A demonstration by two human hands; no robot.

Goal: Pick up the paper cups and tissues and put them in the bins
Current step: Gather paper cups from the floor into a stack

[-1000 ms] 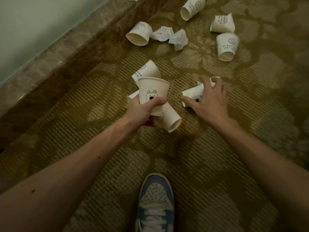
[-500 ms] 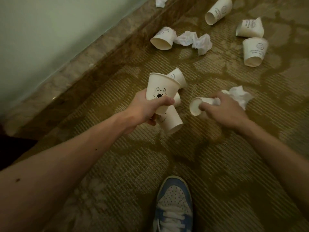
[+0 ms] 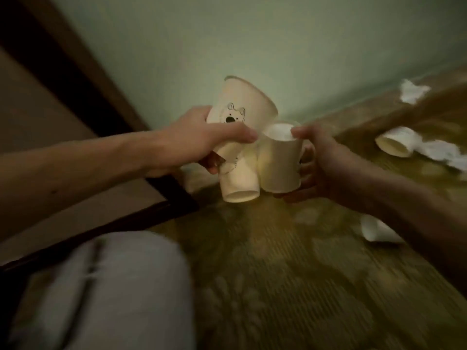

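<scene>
My left hand (image 3: 202, 145) grips two white paper cups: one upright with a dog face (image 3: 242, 107), and one pointing mouth-down below it (image 3: 238, 183). Beside them my right hand (image 3: 316, 162) holds a third paper cup (image 3: 280, 165) with thumb on its top end, touching the left hand's cups. All are lifted above the carpet. More cups lie on the floor: one on its side (image 3: 394, 145) at the right, another (image 3: 376, 229) partly behind my right forearm. Crumpled tissues lie at the far right (image 3: 444, 152) and by the wall (image 3: 413, 90). No bin is in view.
A pale green wall (image 3: 252, 34) rises ahead with a brown stone border (image 3: 379, 109) along its foot. A dark wooden frame (image 3: 75, 79) runs diagonally at the left. My knee in grey trousers (image 3: 108, 286) fills the lower left. Patterned carpet (image 3: 290, 274) covers the floor.
My right hand has lifted its cup off the carpet and brought it against the cups in my left hand. Both hands rose, and the view swung left toward the wall and the dark frame.
</scene>
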